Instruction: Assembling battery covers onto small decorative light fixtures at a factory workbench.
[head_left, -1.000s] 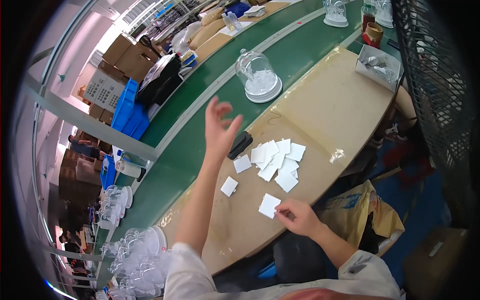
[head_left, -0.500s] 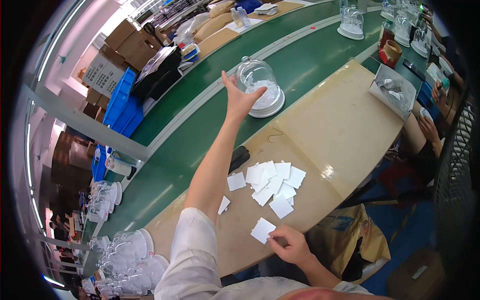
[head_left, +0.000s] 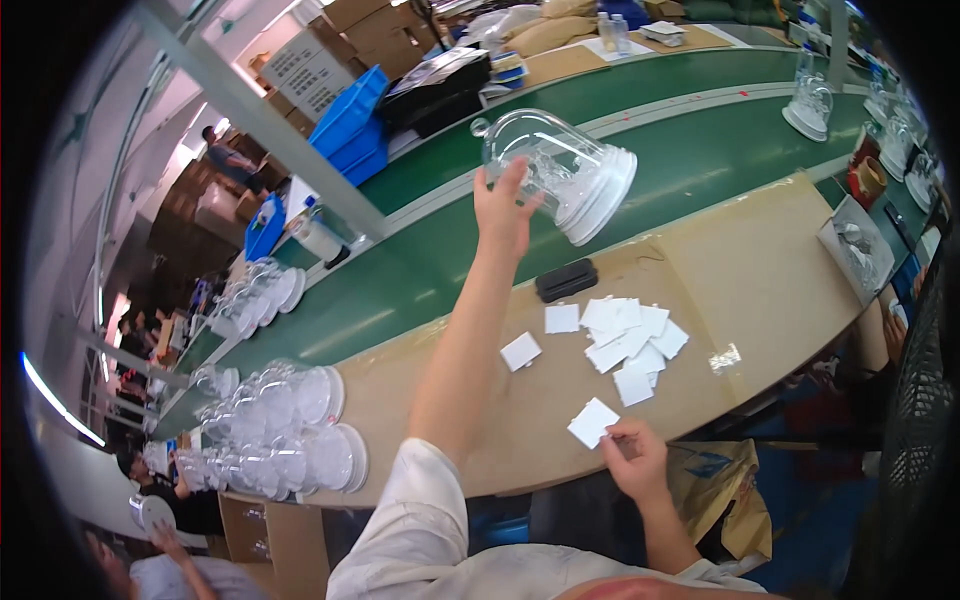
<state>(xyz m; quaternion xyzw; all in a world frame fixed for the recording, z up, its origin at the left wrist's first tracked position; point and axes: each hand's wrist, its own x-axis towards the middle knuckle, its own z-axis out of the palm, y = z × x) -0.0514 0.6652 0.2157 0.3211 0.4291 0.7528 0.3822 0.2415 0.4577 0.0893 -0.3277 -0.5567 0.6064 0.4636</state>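
My left hand (head_left: 508,212) is closed around a clear bell-shaped dome (head_left: 570,172) with a round knob and a white base. The dome is tilted, knob to the upper left and base to the lower right, above the green belt. White shapes show inside it, too small to make out. My right hand (head_left: 637,458) pinches the corner of a white square card (head_left: 593,422) low over the near edge of the tan table. Beyond it lies a loose pile of similar cards (head_left: 625,335), with single cards (head_left: 520,351) to its left.
Rows of domes (head_left: 290,430) lie on their sides at the table's left end. A black oblong object (head_left: 566,280) sits by the belt (head_left: 400,290). A white box (head_left: 857,250) stands at the right end, a brown bag (head_left: 715,500) below the table. Other people work at both sides.
My left hand has gripped the dome, lifted it off the belt and tipped it sideways. My right hand still holds the card. The view has turned leftward, showing more domes at the left.
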